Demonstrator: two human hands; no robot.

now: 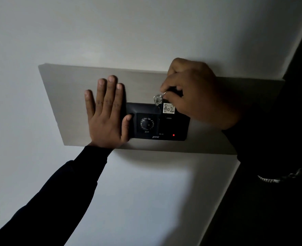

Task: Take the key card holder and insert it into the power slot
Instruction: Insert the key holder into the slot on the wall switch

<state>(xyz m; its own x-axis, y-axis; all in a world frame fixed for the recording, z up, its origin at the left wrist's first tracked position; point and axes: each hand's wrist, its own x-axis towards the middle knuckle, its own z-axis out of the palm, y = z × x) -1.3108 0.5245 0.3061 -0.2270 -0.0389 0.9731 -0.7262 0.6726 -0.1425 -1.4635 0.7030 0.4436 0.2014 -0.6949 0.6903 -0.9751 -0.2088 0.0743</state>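
A black wall unit (157,121) with a round speaker grille and a lit red light (173,135) sits on a grey wooden panel (67,96). Its power slot is on the right half, under a dark key card holder with a white "402" label (168,108). My right hand (196,91) is shut on the top of the holder, whose lower part stands at the slot; how deep it sits is hidden. A small silver key (157,99) dangles from the holder's ring. My left hand (106,114) lies flat and open on the panel, thumb touching the unit's left edge.
The room is dim. A pale wall (129,32) surrounds the panel. A dark door frame or wall edge (270,192) runs diagonally down the right side, close to my right sleeve.
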